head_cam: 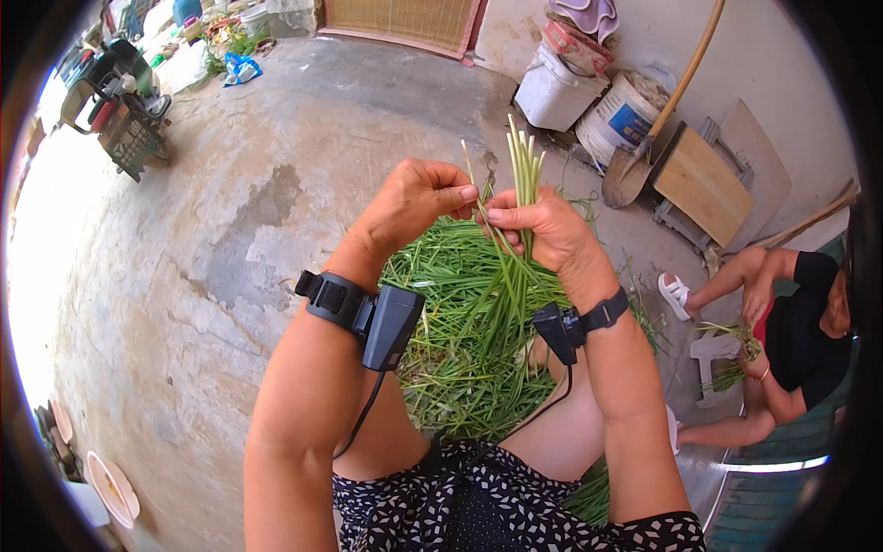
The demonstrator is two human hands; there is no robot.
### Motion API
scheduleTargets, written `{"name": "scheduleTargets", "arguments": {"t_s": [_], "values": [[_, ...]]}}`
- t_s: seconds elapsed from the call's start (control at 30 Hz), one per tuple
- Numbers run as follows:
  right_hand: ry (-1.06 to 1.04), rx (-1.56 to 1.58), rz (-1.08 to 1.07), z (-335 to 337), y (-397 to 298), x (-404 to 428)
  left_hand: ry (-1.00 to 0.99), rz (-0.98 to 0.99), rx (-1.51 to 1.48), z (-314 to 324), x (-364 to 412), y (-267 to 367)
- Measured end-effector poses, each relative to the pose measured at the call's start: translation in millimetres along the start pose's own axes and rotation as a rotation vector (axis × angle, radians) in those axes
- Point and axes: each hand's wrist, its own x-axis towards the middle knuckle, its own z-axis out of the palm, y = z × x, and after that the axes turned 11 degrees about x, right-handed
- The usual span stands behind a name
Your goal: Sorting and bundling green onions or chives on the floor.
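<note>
My right hand (pixel 548 224) is closed around a small bunch of garlic chives (pixel 527 165). Their pale cut ends point up, and the green leaves hang below the fist. Just to the left, my left hand (pixel 428 190) pinches a single chive stalk (pixel 467 157) between thumb and fingers. Its lower part runs past my right thumb tip, and the two hands almost meet there. Beneath both hands a large heap of loose green chives (pixel 441 269) covers the floor between my legs; part of it is hidden by my hands and the hanging leaves.
A person (pixel 793 324) sits at the right, holding another bunch of greens (pixel 735 345) beside a small white stool (pixel 707 355). A shovel (pixel 628 176), buckets (pixel 559 93) and boards (pixel 703 186) stand by the wall. An electric scooter (pixel 121 114) is at upper left, basins (pixel 110 490) at lower left.
</note>
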Motion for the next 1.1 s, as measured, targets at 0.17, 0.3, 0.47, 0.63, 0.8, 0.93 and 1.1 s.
{"name": "scheduleTargets", "arguments": {"t_s": [0.17, 0.3, 0.47, 0.63, 0.8, 0.93, 1.1], "values": [[-0.067, 0.097, 0.113, -3.9, 0.0, -2.3, -0.045, 0.085, -0.031, -2.4, -3.0, 0.5], [-0.078, 0.159, 0.157, -11.2, -0.9, -4.1, 0.069, 0.090, -0.041, -4.3, -1.7, 4.0], [-0.057, 0.125, 0.119, -11.3, -2.8, -5.1, 0.564, -0.197, 0.002, -23.4, 0.8, -20.1], [0.007, 0.061, 0.061, -5.5, 0.6, -4.2, 0.449, -0.138, 0.088, -6.5, 2.5, -6.4], [0.128, -0.132, -0.104, 12.1, 2.4, -5.6, 0.313, -0.028, 0.273, 20.7, 3.0, 12.2], [0.133, -0.049, -0.138, 10.8, 0.8, -3.3, 0.353, -0.036, 0.202, 23.3, 8.5, 9.9], [-0.006, 0.274, -0.031, 4.2, 1.2, -2.0, 0.638, 0.311, 0.809, 30.3, 9.5, 14.6]]}}
